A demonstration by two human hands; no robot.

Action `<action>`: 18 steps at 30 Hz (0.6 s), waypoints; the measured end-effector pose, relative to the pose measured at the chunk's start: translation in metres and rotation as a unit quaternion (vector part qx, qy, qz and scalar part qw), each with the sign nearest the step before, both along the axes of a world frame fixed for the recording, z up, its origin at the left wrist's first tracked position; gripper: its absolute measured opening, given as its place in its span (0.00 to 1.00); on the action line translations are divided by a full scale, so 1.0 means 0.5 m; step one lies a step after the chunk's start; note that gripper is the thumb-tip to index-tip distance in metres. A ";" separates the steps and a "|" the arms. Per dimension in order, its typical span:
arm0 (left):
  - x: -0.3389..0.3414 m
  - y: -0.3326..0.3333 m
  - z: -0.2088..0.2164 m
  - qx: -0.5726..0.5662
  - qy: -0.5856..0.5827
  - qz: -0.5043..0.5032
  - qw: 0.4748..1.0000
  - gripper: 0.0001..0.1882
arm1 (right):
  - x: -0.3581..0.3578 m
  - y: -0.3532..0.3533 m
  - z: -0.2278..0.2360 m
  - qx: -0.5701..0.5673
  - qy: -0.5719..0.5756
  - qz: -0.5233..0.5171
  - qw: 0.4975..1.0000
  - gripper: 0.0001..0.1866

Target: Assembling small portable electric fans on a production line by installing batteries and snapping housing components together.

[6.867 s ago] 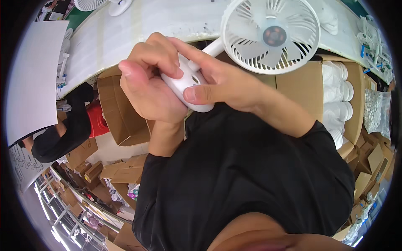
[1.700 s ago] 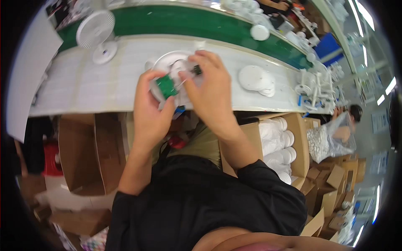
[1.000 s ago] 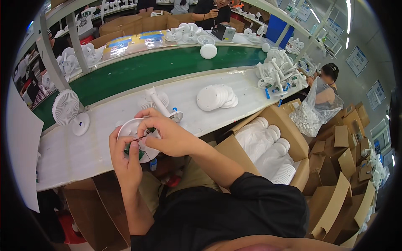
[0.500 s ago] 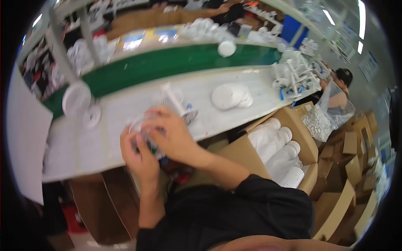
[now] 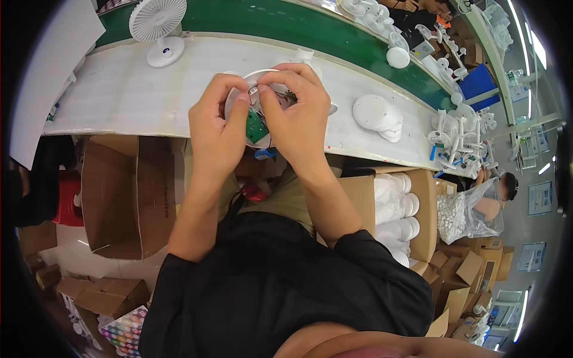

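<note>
Above the near edge of the white worktable, both my hands hold a round white fan base [image 5: 261, 72] with its open inside showing. My left hand [image 5: 216, 128] grips its left side, fingers closed and thumb on the inside. My right hand [image 5: 300, 110] closes on the opposite side, its thumb pressed inward near thin wires. A green circuit board [image 5: 255, 126] hangs at the opening between my hands. Just below it is a small blue part [image 5: 265, 154], partly hidden. Behind my right hand, a white upright piece [image 5: 305, 55] stands on the table, its lower part covered.
A white desk fan [image 5: 165, 51] stands at the left of the worktable [image 5: 125, 80]. White discs [image 5: 376, 113] lie to the right, before several fan assemblies [image 5: 456, 134]. A green conveyor belt [image 5: 250, 27] runs behind. Cartons [image 5: 424, 206] flank me; co-workers are at the far right.
The view has swung, so the table and my hands sit higher in the picture. My hands stay on the fan base, and the circuit board now shows more fully between them.
</note>
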State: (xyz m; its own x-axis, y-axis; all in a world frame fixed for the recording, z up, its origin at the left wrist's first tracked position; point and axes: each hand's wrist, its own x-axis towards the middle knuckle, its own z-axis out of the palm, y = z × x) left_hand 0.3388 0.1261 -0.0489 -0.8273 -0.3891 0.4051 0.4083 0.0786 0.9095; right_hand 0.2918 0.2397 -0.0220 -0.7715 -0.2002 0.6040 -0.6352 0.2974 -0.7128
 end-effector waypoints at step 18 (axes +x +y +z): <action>0.007 -0.049 0.000 -0.087 -0.051 0.020 0.995 0.02 | 0.065 0.069 -0.114 -0.135 -0.193 0.056 0.970 0.08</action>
State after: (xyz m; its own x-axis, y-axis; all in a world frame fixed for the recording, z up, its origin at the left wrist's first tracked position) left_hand 0.3426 0.1014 -0.0486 -0.8528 -0.3536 0.3844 0.3082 0.2534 0.9169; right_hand 0.3245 0.2741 -0.0792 -0.9332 -0.1694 0.3168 -0.3232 0.0109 -0.9463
